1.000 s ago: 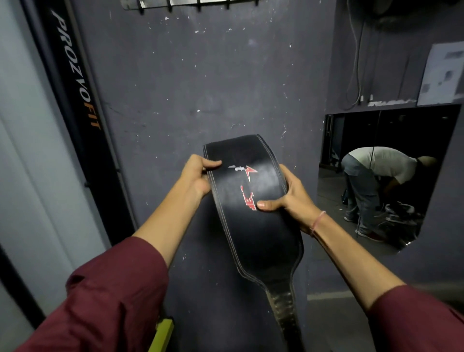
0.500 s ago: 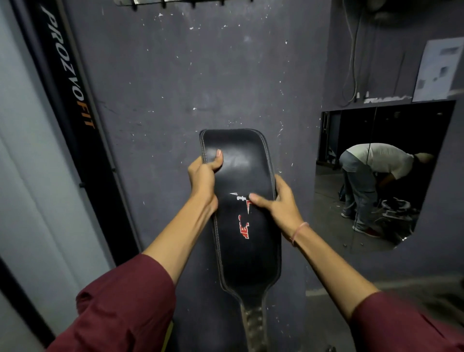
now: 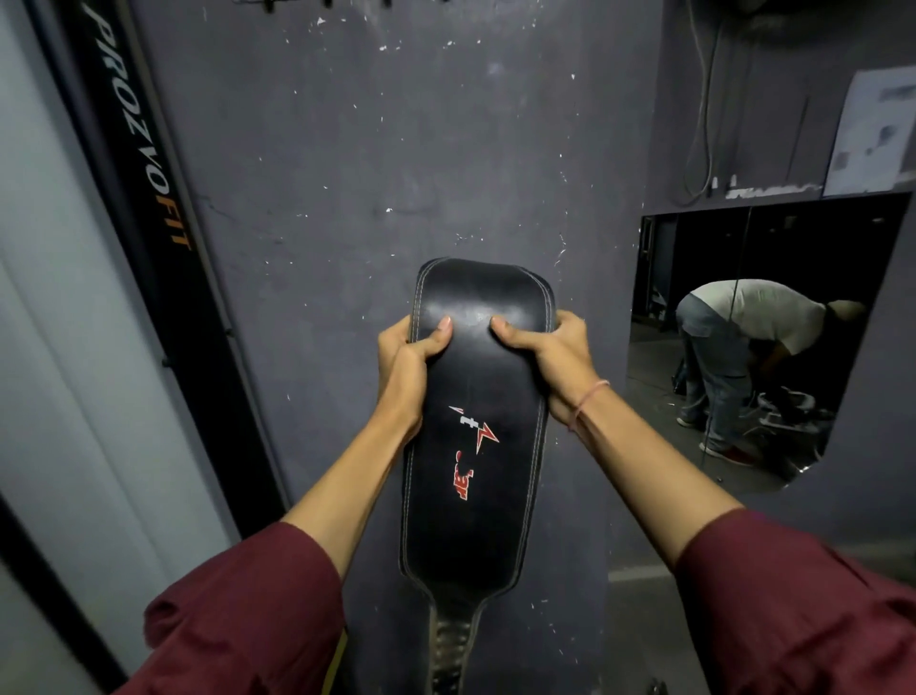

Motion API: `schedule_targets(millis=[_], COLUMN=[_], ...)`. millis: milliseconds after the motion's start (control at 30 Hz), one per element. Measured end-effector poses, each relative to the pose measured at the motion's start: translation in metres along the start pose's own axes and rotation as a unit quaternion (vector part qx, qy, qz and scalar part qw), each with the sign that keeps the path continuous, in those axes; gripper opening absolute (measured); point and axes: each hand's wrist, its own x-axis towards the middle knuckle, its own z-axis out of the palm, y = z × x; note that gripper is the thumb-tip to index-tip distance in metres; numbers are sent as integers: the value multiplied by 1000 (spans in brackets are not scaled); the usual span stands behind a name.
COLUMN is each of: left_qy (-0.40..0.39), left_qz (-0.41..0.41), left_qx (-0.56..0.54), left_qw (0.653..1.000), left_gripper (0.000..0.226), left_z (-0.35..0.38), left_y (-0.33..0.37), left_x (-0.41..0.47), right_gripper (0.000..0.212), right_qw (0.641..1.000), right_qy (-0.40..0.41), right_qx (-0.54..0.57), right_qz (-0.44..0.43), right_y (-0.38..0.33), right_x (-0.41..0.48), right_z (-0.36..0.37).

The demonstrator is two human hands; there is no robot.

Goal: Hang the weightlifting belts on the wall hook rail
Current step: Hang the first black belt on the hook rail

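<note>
Closest to the camera, two maroon sleeves [image 3: 238,625] reach forward, and both hands are wrapped tight on one black leather weightlifting belt [image 3: 476,486]. The left hand [image 3: 404,369] clamps the belt's left edge with its thumb pressed over the front face; the right hand [image 3: 550,354] does the same on the right edge, the two level with each other just under the belt's rounded top. The belt's long axis runs nearly vertical: the wide padded section with its red and white logo hangs between the forearms, and the narrow strap end [image 3: 453,650] drops out of the bottom of the view. Behind it stands the dark grey wall [image 3: 396,149], and at the very top edge a few dark prongs of the hook rail [image 3: 322,4] just show, well above the hands and a little to their left. The lift therefore looks to be straight up the wall with a slight leftward drift, neither hand clearly nearer. A mirror [image 3: 753,337] lies off to the right.
</note>
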Motion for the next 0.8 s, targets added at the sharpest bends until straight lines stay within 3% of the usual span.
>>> schedule_targets(millis=[200, 367, 467, 567, 600, 700, 800], left_qy=[15, 17, 32, 103, 94, -42, -47], left_qz=[86, 80, 42, -54, -95, -191, -146], left_qx=[157, 198, 171, 133, 85, -78, -70], left_qw=[984, 977, 984, 984, 987, 978, 986], left_gripper=[36, 49, 51, 85, 82, 57, 37], left_z=[-20, -32, -23, -8, -4, 2, 10], left_y=[-22, -62, -59, -31, -17, 25, 34], left_x=[-24, -54, -48, -19, -7, 22, 23], right_gripper=[28, 33, 38, 42, 43, 45, 44], right_qw=[999, 995, 993, 991, 991, 990, 988], right_qy=[11, -9, -27, -65, -76, -97, -107], right_qx=[-40, -87, -103, -101, -96, -91, -105], right_qz=[-26, -45, -49, -54, -54, -50, -28], right_y=[-3, -11, -13, -15, -16, -18, -21], right_x=[7, 8, 3, -2, -4, -9, -12], right_z=[8, 5, 2, -5, -8, -21, -28])
